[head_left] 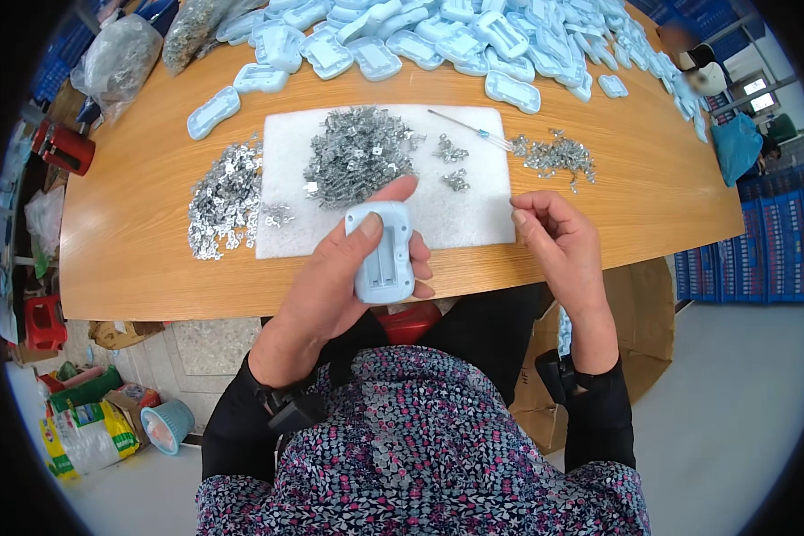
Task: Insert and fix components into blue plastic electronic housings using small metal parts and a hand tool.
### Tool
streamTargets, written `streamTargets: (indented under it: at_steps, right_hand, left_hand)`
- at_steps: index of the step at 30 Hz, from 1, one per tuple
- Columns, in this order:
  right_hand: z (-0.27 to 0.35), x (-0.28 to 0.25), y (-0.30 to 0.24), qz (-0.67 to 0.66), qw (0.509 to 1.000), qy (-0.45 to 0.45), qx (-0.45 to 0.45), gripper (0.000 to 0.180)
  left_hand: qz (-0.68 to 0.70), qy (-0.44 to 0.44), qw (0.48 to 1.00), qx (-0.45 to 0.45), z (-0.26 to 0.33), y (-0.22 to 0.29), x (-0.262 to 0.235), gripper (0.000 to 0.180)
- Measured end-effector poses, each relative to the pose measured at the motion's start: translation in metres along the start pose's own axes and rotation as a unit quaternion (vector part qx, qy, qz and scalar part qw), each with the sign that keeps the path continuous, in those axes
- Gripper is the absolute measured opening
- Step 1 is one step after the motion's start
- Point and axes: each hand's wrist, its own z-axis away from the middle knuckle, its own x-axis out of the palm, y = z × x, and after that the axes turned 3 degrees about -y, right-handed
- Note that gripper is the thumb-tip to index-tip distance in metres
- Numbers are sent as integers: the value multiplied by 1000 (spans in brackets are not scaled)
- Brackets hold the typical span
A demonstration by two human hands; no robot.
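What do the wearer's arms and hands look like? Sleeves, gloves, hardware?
Left hand and right hand: bare, no gloves. Black sleeves partway down the forearms, floral-print garment over the upper arms. Dark boxy device on each forearm.

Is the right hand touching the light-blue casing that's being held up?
No, only the left hand holds the light-blue casing, while the right hand is apart from it, near the right edge of the white mat.

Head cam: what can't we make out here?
All in the head view:
- Back of the held blue casing: faces away, covered by the left hand.
- Whether the right hand pinches anything: too small at the fingertips.
- Single pieces inside the large metal pile: overlapping, tiny.
- Heap of casings: far side cut off by top edge.
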Motion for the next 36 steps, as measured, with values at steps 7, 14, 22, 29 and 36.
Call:
streamTargets:
  at_steps: [7,14,22,29,36]
  right_hand:
    - [-36,29,0,239,962,-6,-133,16]
    - [-59,26,2,306,940,-55,-143,12]
    - [-56,34,-10,213,968,-47,-122,14]
    - [-72,32,2,268,943,-35,-192,13]
    - [-36,34,-34,54,995,-67,-45,13]
  left_hand:
    - [-35,14,998,-50,-3,-8,-6,62]
    - [9,23,997,-75,-1,-6,-15,61]
    - [18,-5,997,-81,1,-9,-20,51]
    - [15,-8,997,-73,2,-8,-19,51]
    - [1,72,996,-53,-5,-2,5,52]
